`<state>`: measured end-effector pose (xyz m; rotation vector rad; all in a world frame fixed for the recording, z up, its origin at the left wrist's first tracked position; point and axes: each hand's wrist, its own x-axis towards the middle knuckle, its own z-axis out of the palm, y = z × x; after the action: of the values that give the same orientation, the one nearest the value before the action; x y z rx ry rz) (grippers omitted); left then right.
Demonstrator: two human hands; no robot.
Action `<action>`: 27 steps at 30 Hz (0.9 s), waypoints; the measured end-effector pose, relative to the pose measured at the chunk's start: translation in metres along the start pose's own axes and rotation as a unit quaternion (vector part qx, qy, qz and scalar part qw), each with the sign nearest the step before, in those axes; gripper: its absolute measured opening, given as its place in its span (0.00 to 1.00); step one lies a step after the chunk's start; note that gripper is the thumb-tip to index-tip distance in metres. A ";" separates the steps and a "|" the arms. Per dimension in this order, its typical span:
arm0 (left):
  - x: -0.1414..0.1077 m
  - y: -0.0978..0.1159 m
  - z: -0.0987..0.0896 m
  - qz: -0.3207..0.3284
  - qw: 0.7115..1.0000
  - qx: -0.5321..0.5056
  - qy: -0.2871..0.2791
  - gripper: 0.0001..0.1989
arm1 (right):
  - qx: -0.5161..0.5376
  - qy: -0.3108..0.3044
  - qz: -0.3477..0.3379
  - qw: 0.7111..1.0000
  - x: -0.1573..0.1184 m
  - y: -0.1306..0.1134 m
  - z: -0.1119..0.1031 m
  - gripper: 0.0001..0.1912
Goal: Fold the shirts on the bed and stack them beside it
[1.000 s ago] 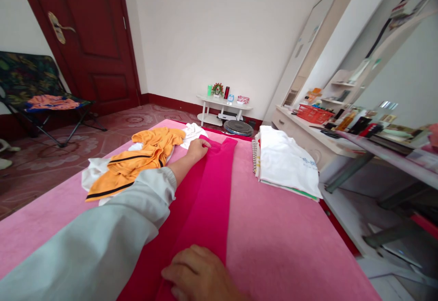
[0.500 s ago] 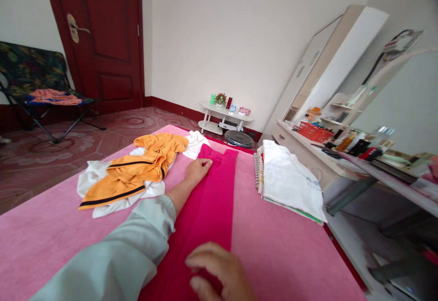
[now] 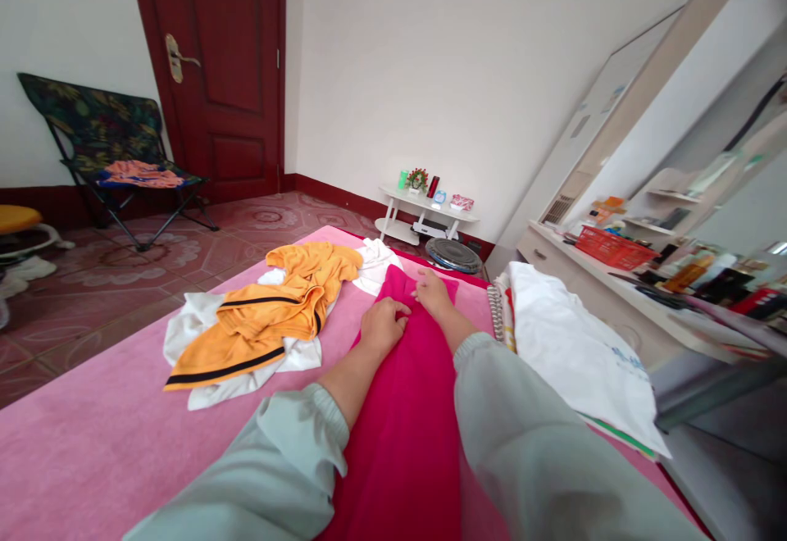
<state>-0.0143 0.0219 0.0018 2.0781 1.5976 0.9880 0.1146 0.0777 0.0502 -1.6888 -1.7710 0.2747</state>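
Observation:
A long magenta garment (image 3: 424, 410) lies in a narrow strip down the middle of the pink bed cover. My left hand (image 3: 382, 326) is closed at its left edge, fingers curled and pinching the cloth. Over the far end of the strip is my right hand (image 3: 434, 293), its fingers apart and resting on or just above the fabric. To the left, an orange garment with black stripes (image 3: 264, 311) is heaped on white clothing (image 3: 206, 397). On the right sits a stack of folded clothes with a white shirt (image 3: 571, 340) on top.
The pink bed cover (image 3: 92, 459) spreads beneath everything. Beyond it stands a low white table (image 3: 393, 191) with small items. A folding chair (image 3: 104, 127) holds clothing near the dark red door (image 3: 239, 65). At right, a dresser (image 3: 571, 295) carries a red basket (image 3: 615, 247) and bottles.
My right hand has moved forward from the near end of the magenta garment to its far end, beside my left hand. The camera view has turned slightly left.

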 end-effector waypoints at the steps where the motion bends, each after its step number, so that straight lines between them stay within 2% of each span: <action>1: 0.000 0.000 0.000 0.008 1.000 0.000 0.002 0.11 | -0.008 -0.001 0.015 1.000 0.004 0.003 0.004 0.18; 5: -0.002 0.002 -0.002 0.020 1.000 -0.004 0.003 0.11 | -0.029 0.002 0.068 0.997 0.011 0.017 0.017 0.13; 7: -0.002 0.002 -0.003 0.017 1.000 -0.009 -0.002 0.12 | -0.032 0.015 0.078 0.996 0.012 0.022 0.020 0.07; 9: -0.002 0.003 -0.003 0.019 1.000 -0.017 -0.004 0.12 | -0.022 0.036 0.073 0.996 0.013 0.022 0.022 0.07; 12: -0.003 0.004 -0.003 0.012 0.999 -0.033 0.003 0.14 | 0.016 0.063 0.037 0.997 0.014 0.016 0.019 0.15; 15: -0.005 0.007 -0.005 0.000 0.998 -0.028 0.059 0.15 | 0.043 0.080 -0.006 0.996 0.010 0.009 0.007 0.19; 17: -0.008 0.010 -0.008 0.012 0.994 -0.003 0.104 0.14 | 0.024 0.103 -0.039 0.994 0.002 0.010 -0.004 0.21; 19: -0.009 0.013 -0.011 0.044 0.992 0.023 0.113 0.11 | -0.038 0.108 -0.084 0.990 -0.011 0.018 -0.014 0.22; 21: -0.011 0.016 -0.012 0.074 0.993 0.040 0.079 0.11 | -0.135 0.061 -0.111 0.983 -0.026 0.033 -0.021 0.25; 22: -0.011 0.016 -0.011 0.082 0.994 0.047 0.054 0.11 | -0.184 0.019 -0.099 0.978 -0.032 0.042 -0.023 0.26; 25: -0.011 0.016 -0.007 0.073 0.995 0.071 0.001 0.18 | -0.303 -0.100 0.010 0.948 -0.041 0.061 -0.027 0.31; 27: -0.011 0.015 -0.004 0.065 0.995 0.081 -0.005 0.20 | -0.341 -0.131 0.070 0.928 -0.037 0.061 -0.029 0.32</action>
<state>-0.0082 0.0059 0.0107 2.3170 1.6034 0.9151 0.1790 0.0425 0.0255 -2.3599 -2.0950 -0.0823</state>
